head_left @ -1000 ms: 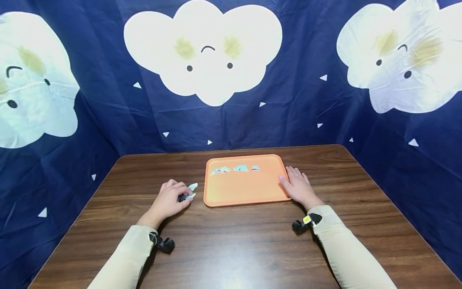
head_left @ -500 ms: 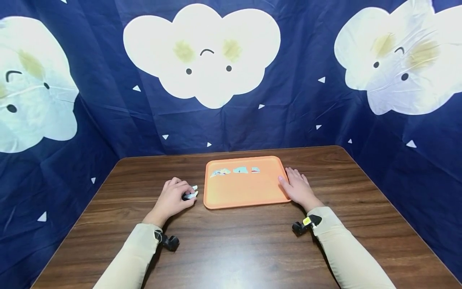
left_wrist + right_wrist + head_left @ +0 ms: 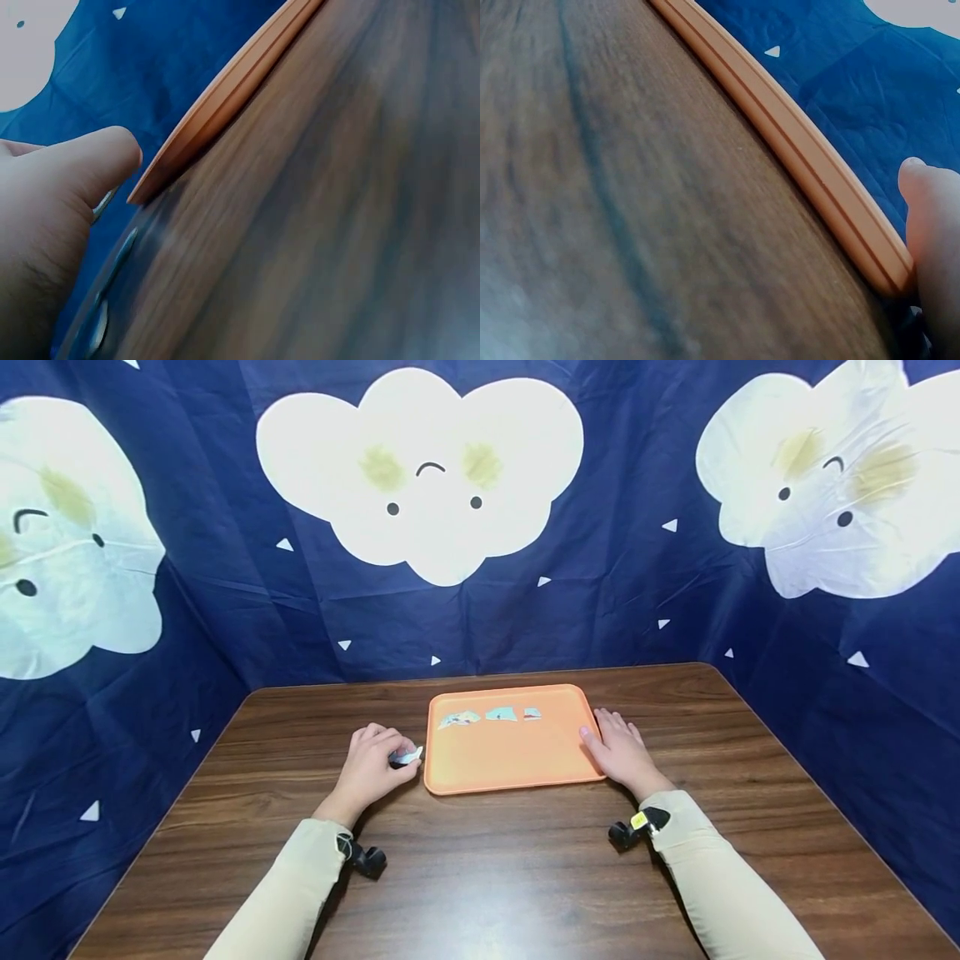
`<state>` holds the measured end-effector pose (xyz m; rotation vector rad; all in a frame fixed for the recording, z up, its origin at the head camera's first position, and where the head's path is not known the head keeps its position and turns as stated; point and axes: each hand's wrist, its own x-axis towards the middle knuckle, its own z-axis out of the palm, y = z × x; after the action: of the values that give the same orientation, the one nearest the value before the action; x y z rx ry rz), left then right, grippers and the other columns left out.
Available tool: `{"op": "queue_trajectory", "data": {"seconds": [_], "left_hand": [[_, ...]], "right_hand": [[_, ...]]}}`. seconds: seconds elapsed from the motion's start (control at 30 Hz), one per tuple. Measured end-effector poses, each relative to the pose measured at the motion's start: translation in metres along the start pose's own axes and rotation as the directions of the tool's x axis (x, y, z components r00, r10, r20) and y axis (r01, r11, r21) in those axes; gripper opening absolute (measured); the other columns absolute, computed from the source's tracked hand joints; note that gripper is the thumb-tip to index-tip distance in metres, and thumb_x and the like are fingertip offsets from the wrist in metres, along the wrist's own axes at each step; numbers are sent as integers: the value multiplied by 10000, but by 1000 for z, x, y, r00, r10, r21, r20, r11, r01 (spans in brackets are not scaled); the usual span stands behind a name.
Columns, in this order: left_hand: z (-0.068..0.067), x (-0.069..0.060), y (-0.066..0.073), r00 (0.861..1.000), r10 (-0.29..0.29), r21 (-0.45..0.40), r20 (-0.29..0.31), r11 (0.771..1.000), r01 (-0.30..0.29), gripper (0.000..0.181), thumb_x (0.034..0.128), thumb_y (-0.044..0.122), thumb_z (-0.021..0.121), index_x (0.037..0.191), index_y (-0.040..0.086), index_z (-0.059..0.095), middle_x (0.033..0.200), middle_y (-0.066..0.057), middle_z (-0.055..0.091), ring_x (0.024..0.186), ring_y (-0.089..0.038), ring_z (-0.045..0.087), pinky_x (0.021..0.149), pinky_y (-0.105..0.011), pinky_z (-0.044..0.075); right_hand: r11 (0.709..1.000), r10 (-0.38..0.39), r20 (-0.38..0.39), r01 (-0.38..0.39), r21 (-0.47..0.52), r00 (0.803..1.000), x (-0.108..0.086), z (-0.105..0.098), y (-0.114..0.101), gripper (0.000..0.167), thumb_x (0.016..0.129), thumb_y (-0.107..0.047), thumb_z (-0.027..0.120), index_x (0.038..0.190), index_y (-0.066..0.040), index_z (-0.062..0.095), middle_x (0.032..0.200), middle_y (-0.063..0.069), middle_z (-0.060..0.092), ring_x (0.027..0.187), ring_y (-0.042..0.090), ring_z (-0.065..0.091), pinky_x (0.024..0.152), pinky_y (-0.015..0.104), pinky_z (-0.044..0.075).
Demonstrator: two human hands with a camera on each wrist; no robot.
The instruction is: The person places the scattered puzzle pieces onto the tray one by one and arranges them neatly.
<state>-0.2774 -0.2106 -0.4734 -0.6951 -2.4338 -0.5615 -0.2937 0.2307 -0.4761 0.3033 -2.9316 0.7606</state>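
In the head view my left hand (image 3: pixel 370 770), beside the tray's left edge, pinches a pale-blue printed paper piece (image 3: pixel 407 757) between thumb and fingers. The left wrist view shows only a thin edge of the piece (image 3: pixel 103 205) behind the thumb. Below that hand, more thin pieces (image 3: pixel 120 259) lie on the table. My right hand (image 3: pixel 621 749) rests on the right rim of the orange tray (image 3: pixel 517 760), its thumb over the edge and its fingers straight beside it. Along the tray's far side lie a multicoloured piece (image 3: pixel 459 719), a light-blue piece (image 3: pixel 501 714) and a small blue-and-red piece (image 3: pixel 532 714).
The tray stands on a brown wood-grain table (image 3: pixel 480 868), near its far edge. A dark-blue cloth (image 3: pixel 480 627) with white clouds surrounds the table at the back and sides. Each wrist wears a small black camera (image 3: pixel 369 861).
My left hand has moved right, toward the tray, with the paper piece between its fingers. My right hand and the pieces on the tray have stayed in place.
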Motion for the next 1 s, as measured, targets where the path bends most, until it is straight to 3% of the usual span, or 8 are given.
{"op": "queue_trajectory", "data": {"seconds": [0.2, 0.5, 1.0], "left_hand": [[6, 17, 14, 1000, -18, -32, 9, 999, 18, 196, 765, 328, 828, 830, 219, 679, 720, 104, 519, 848, -161, 451, 948, -507, 308], [11, 34, 26, 999, -49, -22, 21, 999, 49, 208, 752, 327, 853, 848, 207, 713, 736, 106, 552, 875, -190, 446, 892, -468, 311], [23, 67, 48, 996, -82, -20, 42, 996, 83, 198, 774, 326, 840, 861, 194, 721, 757, 78, 603, 918, -207, 468, 939, -466, 311]], "right_hand": [[1000, -5, -15, 5, -5, 1000, 0, -3, 0, 699, 1083, -426, 343, 1530, 108, 283, 1585, 307, 285, 1494, 483, 175, 1184, 628, 79], [1000, -4, -9, 4, 0, 1000, 0, -4, -1, 717, 1082, -457, 326, 1538, 94, 282, 1589, 297, 287, 1496, 474, 180, 1185, 627, 86], [1000, -18, 6, 18, 7, 1000, -3, -2, 0, 738, 1067, -489, 349, 1535, 81, 310, 1596, 289, 276, 1499, 478, 163, 1182, 633, 74]]}}
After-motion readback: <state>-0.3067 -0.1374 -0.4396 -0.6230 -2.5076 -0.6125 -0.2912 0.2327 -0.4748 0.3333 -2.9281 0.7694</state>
